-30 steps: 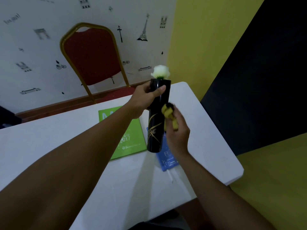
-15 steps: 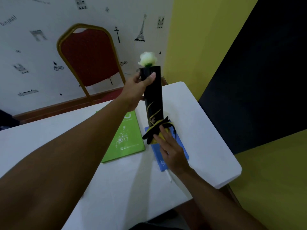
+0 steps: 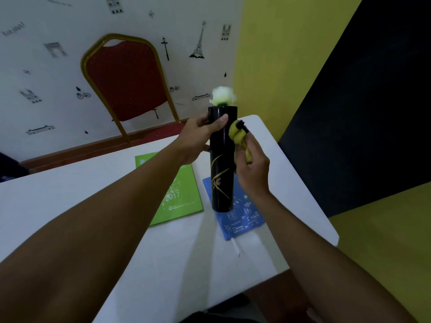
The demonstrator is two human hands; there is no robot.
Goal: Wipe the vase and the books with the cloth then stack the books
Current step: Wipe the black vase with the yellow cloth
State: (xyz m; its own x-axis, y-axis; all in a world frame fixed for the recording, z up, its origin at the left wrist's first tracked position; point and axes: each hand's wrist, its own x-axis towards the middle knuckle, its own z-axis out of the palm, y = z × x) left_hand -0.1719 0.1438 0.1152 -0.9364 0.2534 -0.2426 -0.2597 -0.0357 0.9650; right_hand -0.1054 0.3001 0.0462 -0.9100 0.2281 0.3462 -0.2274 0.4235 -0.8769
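Observation:
A tall black vase [image 3: 221,164] with a gold leaf pattern and a white flower [image 3: 222,96] in its mouth is held upright above the white table [image 3: 105,190]. My left hand [image 3: 200,136] grips its upper part. My right hand [image 3: 253,166] holds a bunched yellow and black cloth [image 3: 239,136] against the vase's upper right side. A green book [image 3: 179,194] lies flat on the table left of the vase. A blue book [image 3: 242,215] lies below and behind the vase, partly hidden by it.
A red chair with a gold frame [image 3: 126,82] stands behind the table against the patterned wall. The table's right edge [image 3: 326,220] and near edge are close to the blue book. A thin white strip [image 3: 235,248] sticks out from the blue book.
My right hand has moved the cloth from the vase's base up to its upper right side. The vase has shifted slightly right and lower in view.

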